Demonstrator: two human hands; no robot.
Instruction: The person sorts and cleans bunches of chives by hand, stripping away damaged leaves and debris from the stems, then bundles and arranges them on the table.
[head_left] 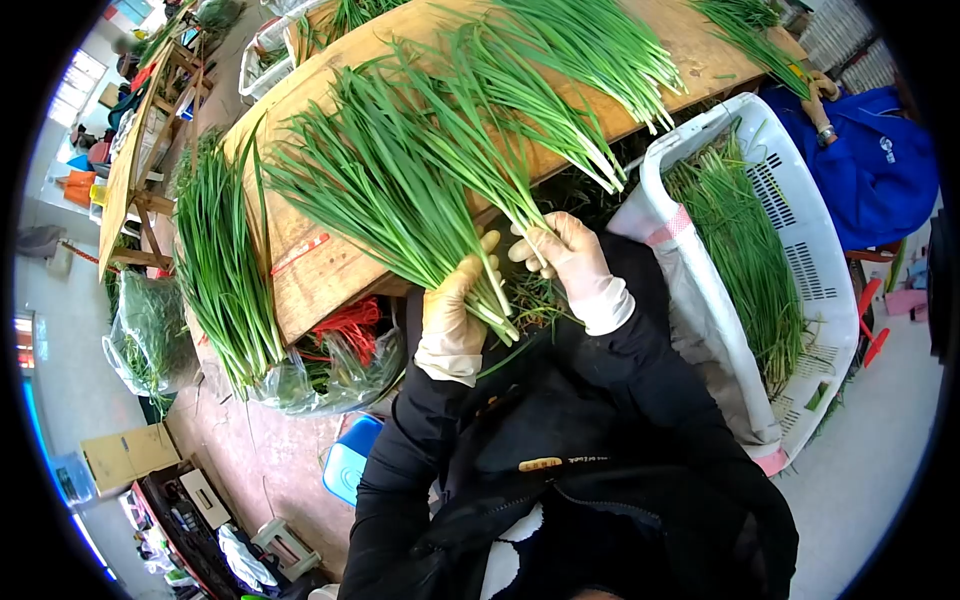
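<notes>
Both hands wear pale gloves. My left hand [453, 308] is wrapped round the lower stems of a large bunch of green chives [375, 170], whose leaves fan out over the wooden table [320, 290]. My right hand [572, 258] grips the white ends of a smaller bunch [490, 170], just right of the larger one. Stem ends stick out below my left hand. Two further bunches [555, 110] [610, 50] lie on the table to the upper right. Another bunch [225, 260] hangs over the table's left end.
At the right stands a white basket [840, 300] of chives. Beyond it, a person in a blue jacket [870, 160] handles more chives. Under the table are red ties [350, 328] and plastic bags [340, 385]. A blue-lidded box [350, 462] sits on the floor.
</notes>
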